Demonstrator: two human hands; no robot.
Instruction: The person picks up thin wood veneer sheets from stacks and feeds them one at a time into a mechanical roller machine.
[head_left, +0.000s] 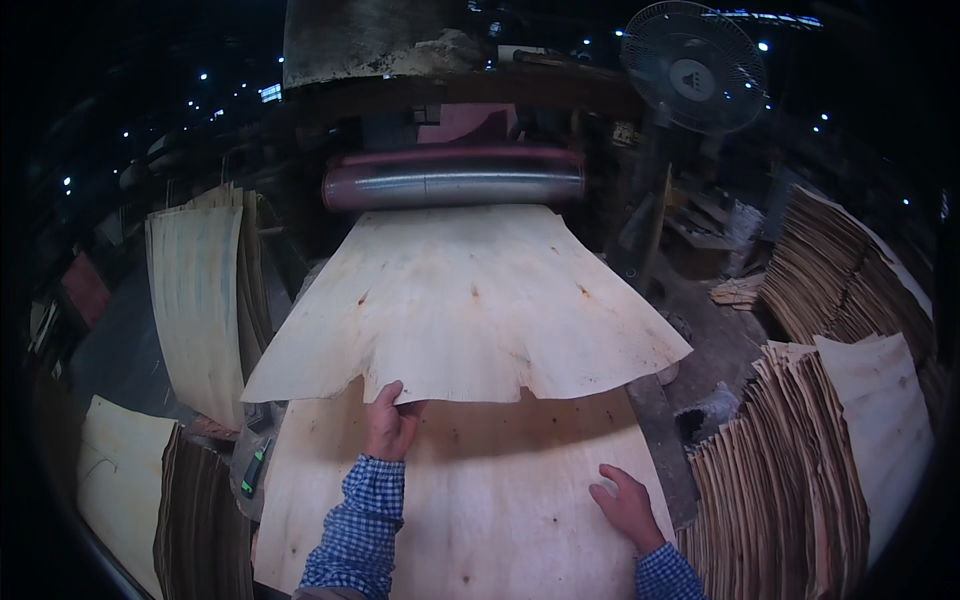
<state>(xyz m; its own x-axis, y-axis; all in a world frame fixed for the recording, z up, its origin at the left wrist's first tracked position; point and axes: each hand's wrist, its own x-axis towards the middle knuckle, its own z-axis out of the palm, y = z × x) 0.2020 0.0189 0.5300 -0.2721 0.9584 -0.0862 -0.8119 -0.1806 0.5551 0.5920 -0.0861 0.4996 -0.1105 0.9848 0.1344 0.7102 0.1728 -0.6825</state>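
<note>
A broad pale wood veneer sheet point(470, 310) stretches from the shiny roller point(460, 185) toward me, its near edge raised and notched. My left hand point(391, 425) grips that edge left of the middle, thumb on top and the other fingers underneath. Below it lies a second veneer sheet point(480, 530), partly in the upper sheet's shadow. My right hand point(630, 505) hovers above the right part of this lower sheet, holding nothing, with fingers apart. Whether the far end of the upper sheet is caught under the roller cannot be made out.
Veneer stacks stand on edge at the right point(790, 470), far right point(850, 265), near left point(170, 500) and far left point(200, 290). A green and black utility knife point(256, 470) lies left of the lower sheet. A round fan point(693, 70) stands at the back right.
</note>
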